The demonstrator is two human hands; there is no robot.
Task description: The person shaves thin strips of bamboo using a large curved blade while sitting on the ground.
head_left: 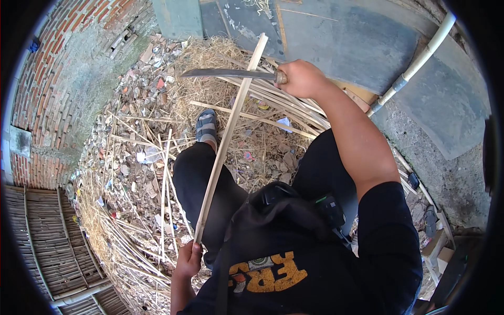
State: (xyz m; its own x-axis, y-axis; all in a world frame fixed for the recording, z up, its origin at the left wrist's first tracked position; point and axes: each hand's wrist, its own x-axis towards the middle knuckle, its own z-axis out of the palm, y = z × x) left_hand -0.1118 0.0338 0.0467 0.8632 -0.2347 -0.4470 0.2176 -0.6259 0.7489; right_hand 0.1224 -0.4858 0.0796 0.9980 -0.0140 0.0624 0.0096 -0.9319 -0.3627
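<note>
My right hand (301,79) is wrapped round the handle of a machete (228,73), whose long dark blade points left. The blade crosses a pale bamboo strip (227,137) near its far end; whether it touches the strip I cannot tell. Low at the left, my left hand (187,259) grips the near end of that strip. From there the strip slants up and away past my bent left knee. Beyond the blade lies a heap of dry shavings (202,58).
Split bamboo strips (294,107) lie bundled beneath my right hand, and more are scattered at left over rubble (152,173). A brick wall (52,89) stands left, with a bamboo slat panel (47,236) below it. A pale pole (420,60) leans at the right.
</note>
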